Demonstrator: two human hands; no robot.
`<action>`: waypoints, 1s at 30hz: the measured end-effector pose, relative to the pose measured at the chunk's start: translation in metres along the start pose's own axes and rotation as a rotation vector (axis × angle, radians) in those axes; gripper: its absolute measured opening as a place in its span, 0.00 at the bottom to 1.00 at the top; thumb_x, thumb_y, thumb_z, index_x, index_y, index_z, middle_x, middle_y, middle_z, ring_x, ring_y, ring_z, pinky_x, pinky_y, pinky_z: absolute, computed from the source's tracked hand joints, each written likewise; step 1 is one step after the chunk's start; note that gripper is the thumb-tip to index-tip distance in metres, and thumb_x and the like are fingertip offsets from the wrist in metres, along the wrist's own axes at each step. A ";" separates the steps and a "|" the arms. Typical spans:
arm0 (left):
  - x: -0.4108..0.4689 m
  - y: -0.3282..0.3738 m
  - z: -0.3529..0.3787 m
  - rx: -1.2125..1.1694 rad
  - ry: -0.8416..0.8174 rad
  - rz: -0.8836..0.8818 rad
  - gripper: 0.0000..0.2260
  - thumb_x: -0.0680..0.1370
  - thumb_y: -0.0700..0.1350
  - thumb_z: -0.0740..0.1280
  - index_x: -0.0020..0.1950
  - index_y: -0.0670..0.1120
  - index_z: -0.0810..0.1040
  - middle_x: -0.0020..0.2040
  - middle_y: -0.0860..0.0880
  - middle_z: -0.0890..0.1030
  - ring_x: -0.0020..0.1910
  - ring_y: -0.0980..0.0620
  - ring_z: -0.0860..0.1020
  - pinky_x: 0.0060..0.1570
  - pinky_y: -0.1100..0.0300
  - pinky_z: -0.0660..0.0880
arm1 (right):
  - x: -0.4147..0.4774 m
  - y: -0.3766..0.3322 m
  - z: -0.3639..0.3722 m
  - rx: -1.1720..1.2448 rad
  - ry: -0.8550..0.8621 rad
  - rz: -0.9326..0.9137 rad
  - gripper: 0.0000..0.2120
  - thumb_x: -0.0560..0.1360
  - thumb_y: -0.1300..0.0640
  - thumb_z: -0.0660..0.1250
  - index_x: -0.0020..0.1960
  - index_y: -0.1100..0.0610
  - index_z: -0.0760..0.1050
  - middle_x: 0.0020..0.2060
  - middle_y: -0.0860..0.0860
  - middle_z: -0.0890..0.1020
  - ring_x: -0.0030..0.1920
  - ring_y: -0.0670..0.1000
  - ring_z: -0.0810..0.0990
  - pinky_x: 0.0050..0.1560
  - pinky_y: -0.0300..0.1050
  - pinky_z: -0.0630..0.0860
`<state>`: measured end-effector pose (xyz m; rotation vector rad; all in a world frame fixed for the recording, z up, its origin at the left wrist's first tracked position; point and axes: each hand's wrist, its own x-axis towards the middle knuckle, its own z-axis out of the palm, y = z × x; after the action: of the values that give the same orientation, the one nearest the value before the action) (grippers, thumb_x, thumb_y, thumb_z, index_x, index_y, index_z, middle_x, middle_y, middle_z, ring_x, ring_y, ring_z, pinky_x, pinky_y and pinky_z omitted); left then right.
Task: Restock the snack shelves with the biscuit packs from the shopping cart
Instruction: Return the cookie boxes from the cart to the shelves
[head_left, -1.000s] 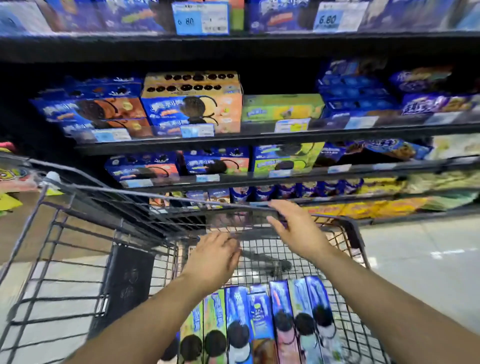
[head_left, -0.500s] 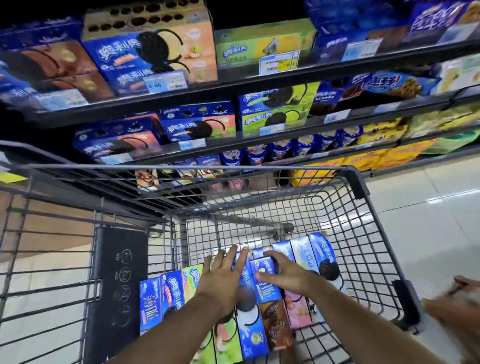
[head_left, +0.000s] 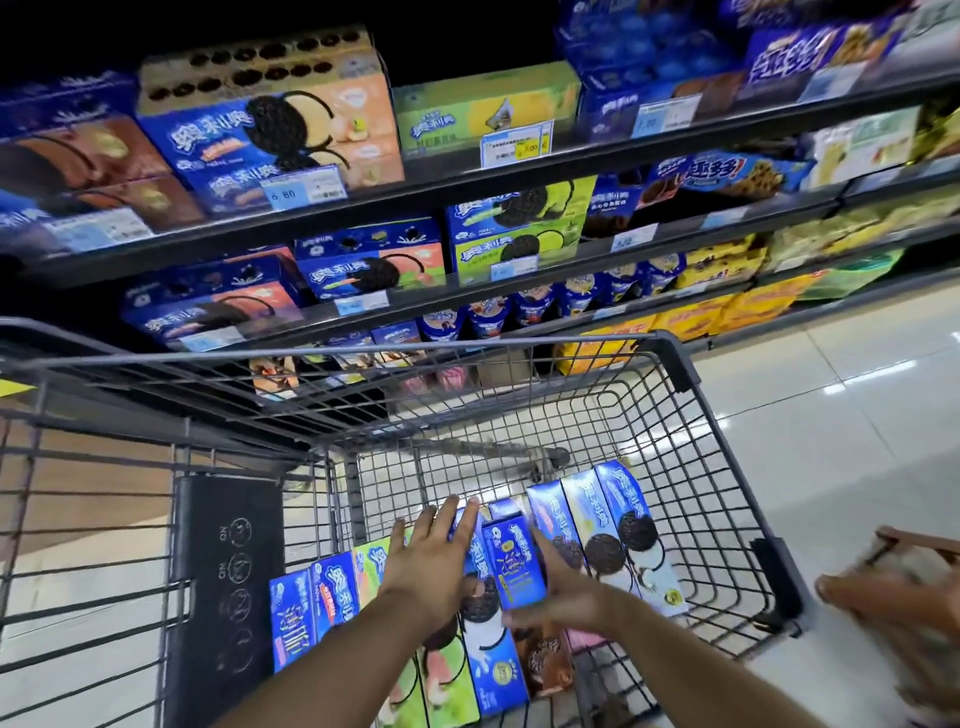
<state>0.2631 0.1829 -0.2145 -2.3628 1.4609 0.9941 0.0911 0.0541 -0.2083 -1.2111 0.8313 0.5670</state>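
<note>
To the left of the grip, two blue cardboard packs (head_left: 335, 592) and a pale green cardboard pack (head_left: 370, 558) are seen lying side by side on the floor of the grey wire shopping cart (head_left: 670, 358). Just left of the grip, the left hand (head_left: 428, 566) is laid flat on the neighbouring packs with its fingers straight and spread. Nothing is clasped by it.

At the grip itself, a dark blue rectangular cardboard biscuit pack (head_left: 514, 564) is tipped up out of the row, inside the cart. It is clasped by the right hand (head_left: 569, 590), whose fingers are curled along the pack's right edge.

The step in hand is judged to be the lift-out. It is best done straight upward, with the neighbours pinned down by the flat left hand so that none is dragged along. The hold should be kept on the long edges, since a light, smooth carton can easily slip.

Just right of the grip, three blue-and-white cardboard packs (head_left: 618, 525) are leaned together and should not be knocked. Farther right, outside the cart, another person's hand (head_left: 883, 597) is blurred and should be given room.

Beyond and above the grip, the black metal snack shelves (head_left: 519, 171) are stocked with similar boxes, so the cart's far rim must be cleared first.
</note>
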 end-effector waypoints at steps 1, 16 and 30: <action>0.000 -0.001 0.000 -0.014 -0.007 -0.002 0.43 0.79 0.63 0.63 0.80 0.56 0.33 0.82 0.52 0.41 0.81 0.47 0.44 0.78 0.39 0.43 | 0.000 0.007 0.000 -0.002 -0.045 -0.009 0.60 0.70 0.63 0.79 0.80 0.46 0.35 0.68 0.52 0.77 0.65 0.50 0.79 0.65 0.52 0.76; 0.047 0.162 -0.169 -1.458 0.061 -0.125 0.37 0.61 0.74 0.75 0.67 0.67 0.73 0.65 0.57 0.80 0.64 0.51 0.78 0.68 0.43 0.71 | -0.117 -0.093 -0.173 0.089 -0.062 -0.210 0.38 0.71 0.60 0.77 0.75 0.45 0.64 0.63 0.52 0.82 0.63 0.54 0.81 0.65 0.54 0.76; 0.035 0.278 -0.320 -1.881 0.525 -0.151 0.20 0.72 0.53 0.77 0.59 0.48 0.76 0.48 0.41 0.86 0.41 0.41 0.81 0.41 0.52 0.75 | -0.235 -0.173 -0.323 0.250 0.068 -0.230 0.33 0.65 0.40 0.80 0.67 0.45 0.75 0.60 0.55 0.83 0.58 0.54 0.82 0.53 0.49 0.78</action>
<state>0.1780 -0.1347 0.0549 -3.8951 -0.1384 2.4639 0.0053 -0.2925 0.0403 -1.0817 0.7817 0.2286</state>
